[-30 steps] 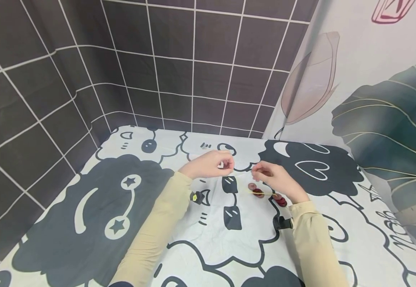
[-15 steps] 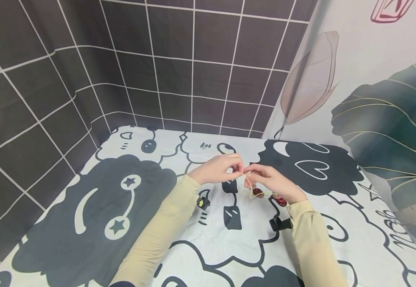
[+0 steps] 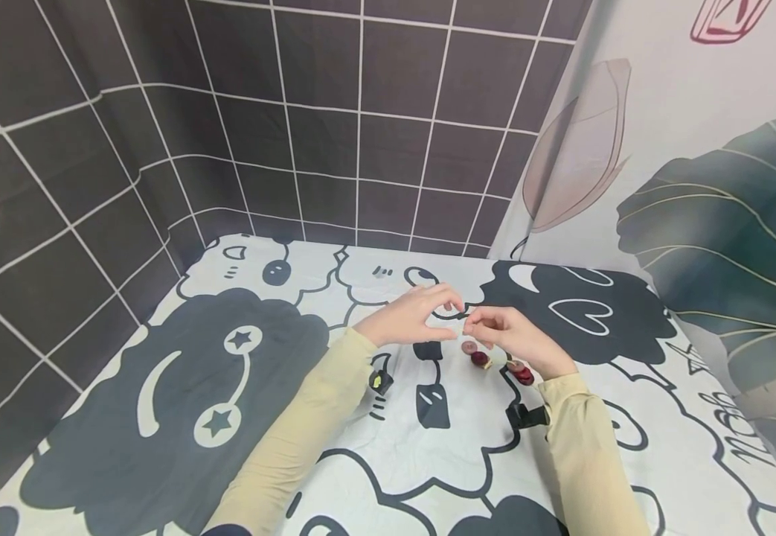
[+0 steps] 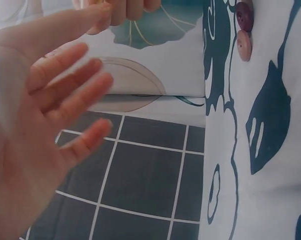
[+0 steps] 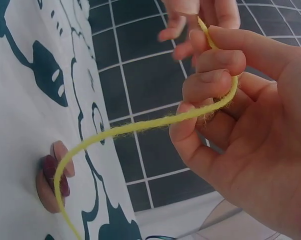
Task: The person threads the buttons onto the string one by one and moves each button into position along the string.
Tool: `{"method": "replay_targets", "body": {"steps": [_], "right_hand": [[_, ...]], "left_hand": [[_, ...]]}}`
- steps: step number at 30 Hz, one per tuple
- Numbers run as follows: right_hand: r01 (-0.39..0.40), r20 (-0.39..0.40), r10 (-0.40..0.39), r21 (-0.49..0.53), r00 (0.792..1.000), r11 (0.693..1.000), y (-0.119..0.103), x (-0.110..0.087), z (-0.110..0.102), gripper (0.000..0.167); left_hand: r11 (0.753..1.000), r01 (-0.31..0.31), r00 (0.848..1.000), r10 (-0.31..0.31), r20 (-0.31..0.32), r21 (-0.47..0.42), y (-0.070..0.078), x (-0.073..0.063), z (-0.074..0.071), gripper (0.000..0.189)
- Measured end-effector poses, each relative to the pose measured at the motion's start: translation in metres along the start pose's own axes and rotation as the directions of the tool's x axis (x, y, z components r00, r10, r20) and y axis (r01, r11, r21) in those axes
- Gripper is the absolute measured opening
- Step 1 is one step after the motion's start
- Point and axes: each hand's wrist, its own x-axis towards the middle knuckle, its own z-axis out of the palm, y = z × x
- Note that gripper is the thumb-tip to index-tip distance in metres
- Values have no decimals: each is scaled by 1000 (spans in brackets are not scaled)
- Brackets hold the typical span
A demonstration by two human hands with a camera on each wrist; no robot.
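Note:
Thumb and forefinger of my right hand (image 3: pixel 516 339) pinch a yellow yarn (image 5: pixel 155 122) close to its tip, which pokes up past them in the right wrist view. From there the yarn crosses the curled fingers and hangs in a curve toward the table. My left hand (image 3: pixel 409 316) faces it just to the left, fingers and thumb apart with nothing gripped between them; its thumb reaches toward the right fingertips. Below the hands on the cloth lie a dark red button (image 3: pixel 479 359) and a pink button (image 3: pixel 469 348). More red buttons (image 3: pixel 524 376) lie by the right wrist.
A white cloth (image 3: pixel 428 461) with dark cartoon drawings covers the table. Behind it hangs a dark grid-patterned curtain (image 3: pixel 307 134), with a leaf-printed curtain (image 3: pixel 709 223) on the right. Black wrist straps (image 3: pixel 528 417) hold small devices below the sleeves.
The left hand moved right to meet the right hand, their fingertips came together at the yarn, and now the left fingers have spread apart while the right hand stays on the yarn.

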Motion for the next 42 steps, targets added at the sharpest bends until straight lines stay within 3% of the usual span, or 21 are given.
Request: {"method": "replay_targets", "body": {"steps": [3, 6, 9, 15, 21, 24, 32, 39, 42], "right_hand": [[22, 6, -22, 10, 1000, 1000, 1, -1, -3, 18], [40, 1, -40, 9, 999, 999, 2, -3, -6, 17], [47, -7, -47, -7, 999, 999, 3, -4, -9, 16], [54, 6, -54, -2, 998, 999, 5, -7, -11, 15], [72, 20, -71, -40, 997, 997, 8, -8, -14, 11], [75, 49, -73, -43, 996, 996, 8, -9, -15, 12], [74, 70, -70, -59, 995, 996, 8, -9, -16, 11], [58, 60, -54, -64, 997, 996, 9, -10, -16, 11], [44, 65, -40, -70, 997, 997, 9, -9, -15, 13]], "left_hand": [[997, 76, 994, -75, 83, -5, -2, 2, 5, 55], [994, 109, 980, -108, 165, 0, -4, 3, 12, 63], [994, 104, 966, -104, 238, 12, -4, 3, 20, 62], [997, -4, 932, -22, 362, 71, -3, 4, 39, 52], [993, 80, 885, -108, 453, 81, -4, 2, 52, 64], [989, 110, 871, -144, 470, 98, -6, 2, 55, 69], [985, 120, 883, -164, 440, 126, -3, 1, 50, 62], [986, 118, 906, -155, 394, 118, -1, 4, 45, 49], [983, 110, 906, -161, 392, 149, 0, 4, 46, 49]]}}
